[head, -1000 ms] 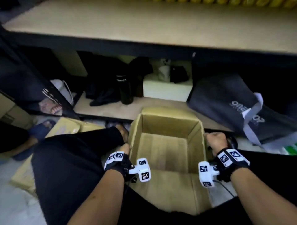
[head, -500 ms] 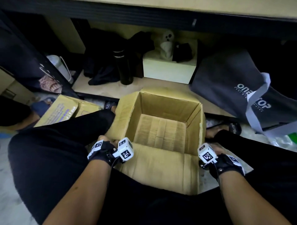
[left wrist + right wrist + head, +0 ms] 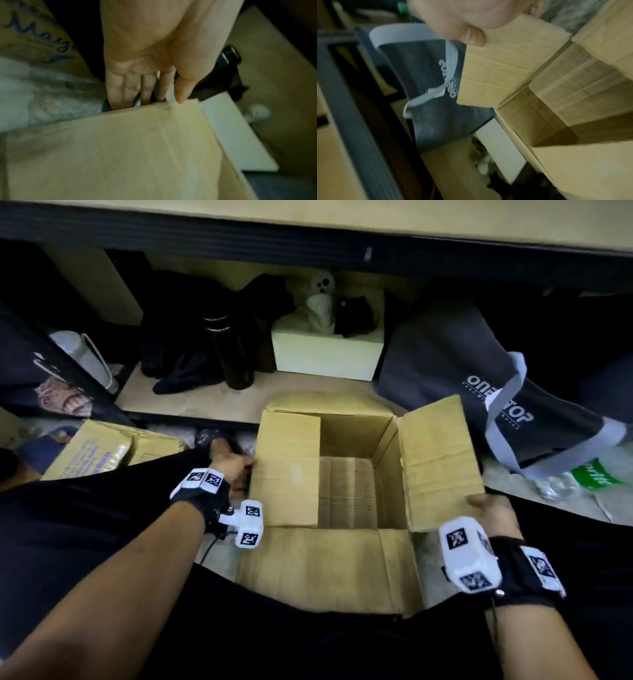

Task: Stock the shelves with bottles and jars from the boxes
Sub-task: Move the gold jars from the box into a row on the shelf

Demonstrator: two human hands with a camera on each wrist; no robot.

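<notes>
An open cardboard box (image 3: 325, 570) stands on the floor between my legs, and its inside shows only bare cardboard. My left hand (image 3: 234, 470) is at the outer edge of the left flap (image 3: 287, 470), which lies folded over the opening. In the left wrist view the left hand (image 3: 163, 93) has straight fingers behind that flap (image 3: 120, 148) and the thumb tip on its edge. My right hand (image 3: 489, 511) pinches the near corner of the raised right flap (image 3: 438, 460). The right wrist view shows the thumb (image 3: 471, 36) on that flap (image 3: 501, 65).
The low shelf board (image 3: 212, 402) behind the box carries a black flask (image 3: 233, 354), dark cloth and a white box (image 3: 325, 354) with a ghost toy (image 3: 320, 299). A grey tote bag (image 3: 479, 392) and a green-labelled plastic bottle (image 3: 596, 477) lie right. Another carton (image 3: 99, 446) lies left.
Both hands left the box's sides and went to its side flaps. The left flap swung in over the opening and the right flap came up.
</notes>
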